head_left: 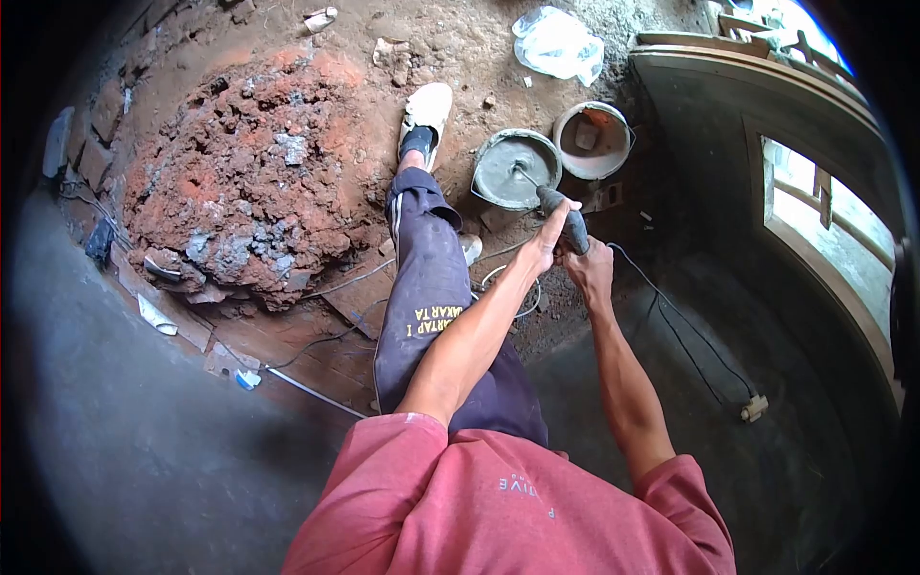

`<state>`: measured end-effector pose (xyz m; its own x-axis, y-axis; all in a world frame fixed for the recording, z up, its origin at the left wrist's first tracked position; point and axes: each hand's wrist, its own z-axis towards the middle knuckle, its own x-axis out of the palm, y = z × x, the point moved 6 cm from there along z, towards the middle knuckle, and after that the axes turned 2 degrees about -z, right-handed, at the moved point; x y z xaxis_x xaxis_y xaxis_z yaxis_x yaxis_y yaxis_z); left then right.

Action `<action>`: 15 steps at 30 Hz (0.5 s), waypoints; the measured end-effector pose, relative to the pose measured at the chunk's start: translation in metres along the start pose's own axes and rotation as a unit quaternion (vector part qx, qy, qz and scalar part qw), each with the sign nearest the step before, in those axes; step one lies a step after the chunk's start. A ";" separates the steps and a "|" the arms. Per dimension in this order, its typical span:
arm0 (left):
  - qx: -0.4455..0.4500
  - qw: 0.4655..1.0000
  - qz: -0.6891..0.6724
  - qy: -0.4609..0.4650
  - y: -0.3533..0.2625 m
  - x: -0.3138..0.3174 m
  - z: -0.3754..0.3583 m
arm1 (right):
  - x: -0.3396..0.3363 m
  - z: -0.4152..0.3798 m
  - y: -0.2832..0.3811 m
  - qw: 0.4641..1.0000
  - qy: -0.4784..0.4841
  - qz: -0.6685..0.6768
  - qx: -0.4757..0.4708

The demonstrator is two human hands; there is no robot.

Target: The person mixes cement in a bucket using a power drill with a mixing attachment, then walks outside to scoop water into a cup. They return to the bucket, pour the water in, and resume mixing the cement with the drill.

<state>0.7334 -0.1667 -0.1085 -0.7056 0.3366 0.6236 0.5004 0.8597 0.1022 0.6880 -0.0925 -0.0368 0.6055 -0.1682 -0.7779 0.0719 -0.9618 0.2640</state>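
Observation:
A dark power drill [574, 230] is held between both hands, tilted down toward a bucket of wet grey cement [487, 184]. Its metal shaft [522, 173] goes into the grey mix, and the lower end is hidden there. My left hand [548, 240] is closed on the front part of the drill body. Around the rear of the drill, my right hand [591, 265] is wrapped, with a black cord [652, 286] running from near it. A second bucket [616, 169] stands right beside the first, with something pale inside.
A mound of reddish soil [259, 182] lies to the left. A clear plastic bag [559, 45] is at the top. Cords cross the ground to a socket block [755, 408] at right. A wall with a window frame [815, 230] rises at right.

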 end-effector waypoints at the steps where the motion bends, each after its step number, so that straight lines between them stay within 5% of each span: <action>1: 0.002 1.000 0.013 0.021 -0.002 -0.002 0.003 | -0.001 0.002 0.001 1.000 -0.007 -0.011 -0.002; 15: -0.001 1.000 0.016 0.010 -0.010 0.002 -0.004 | -0.002 0.001 0.002 1.000 -0.007 -0.001 0.027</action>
<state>0.7296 -0.1759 -0.1053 -0.6791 0.3557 0.6421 0.5231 0.8482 0.0834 0.6862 -0.0940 -0.0358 0.5950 -0.1692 -0.7857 0.0291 -0.9724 0.2315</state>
